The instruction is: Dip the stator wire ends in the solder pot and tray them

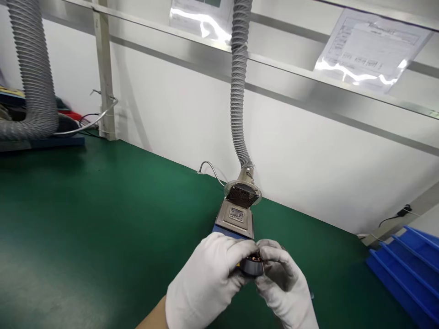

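Observation:
My left hand [212, 274], in a white glove, grips a small black round part [252, 266] between thumb and fingers. Copper-coloured bits, perhaps windings, show inside its rim, with a spot of yellow at its left side. My right hand [284, 283], gloved too with greyish fingertips, is closed at the part's right edge, where a thin wire [263, 267] runs down by the fingers. Just beyond both hands stands a metal-topped device [235, 217] with a square black-and-white pattern on its plate and a blue base partly hidden by my left hand.
Behind the device, a round fume hood [243, 193] hangs from a grey flexible duct [239, 82]. Blue stacked trays [408, 269] stand at the right on the green tabletop [137, 205]. Another thick duct [32, 68] is at the left. Papers in clear sleeves [370, 50] hang above.

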The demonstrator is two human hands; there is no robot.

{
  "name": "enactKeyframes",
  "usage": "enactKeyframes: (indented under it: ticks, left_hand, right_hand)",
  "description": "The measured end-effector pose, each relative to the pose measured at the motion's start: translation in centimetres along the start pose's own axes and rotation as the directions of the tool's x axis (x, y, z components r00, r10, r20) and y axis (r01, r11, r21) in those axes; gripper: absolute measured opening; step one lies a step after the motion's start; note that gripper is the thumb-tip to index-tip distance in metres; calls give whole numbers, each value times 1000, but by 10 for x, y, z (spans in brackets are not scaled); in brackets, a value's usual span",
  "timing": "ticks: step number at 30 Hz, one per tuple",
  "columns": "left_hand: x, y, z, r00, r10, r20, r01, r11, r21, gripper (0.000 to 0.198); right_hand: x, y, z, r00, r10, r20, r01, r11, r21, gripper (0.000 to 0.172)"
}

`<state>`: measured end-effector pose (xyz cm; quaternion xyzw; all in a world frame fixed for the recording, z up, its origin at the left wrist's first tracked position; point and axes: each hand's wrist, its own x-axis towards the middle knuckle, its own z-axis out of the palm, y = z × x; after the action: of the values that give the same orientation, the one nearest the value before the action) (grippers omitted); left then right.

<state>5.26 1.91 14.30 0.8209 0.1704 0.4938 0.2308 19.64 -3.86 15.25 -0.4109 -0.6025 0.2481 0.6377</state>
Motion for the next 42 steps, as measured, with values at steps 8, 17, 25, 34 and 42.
enactKeyframes:
  ticks: [8,17,25,34,42]
  left_hand:
    - [-2,8,5,986,140,-86,-125,978,167,15]
    - [-1,5,4,959,178,-219,-111,951,288,30]
    - [2,-6,-1,999,-31,-32,11,866,-499,21]
    - [0,-2,-15,928,-371,-10,308,785,-538,18]
    - [7,-2,-3,996,-60,-69,12,839,-544,11]
  right_hand:
    - [-5,3,-2,980,83,-181,-45,977,206,11]
    - [-14,21,8,925,364,-111,-303,881,363,41]
    - [-16,27,15,867,479,-134,-361,791,494,42]
    - [-14,-7,24,791,603,100,-502,548,669,31]
    - [-16,0,25,765,643,31,-503,568,651,33]
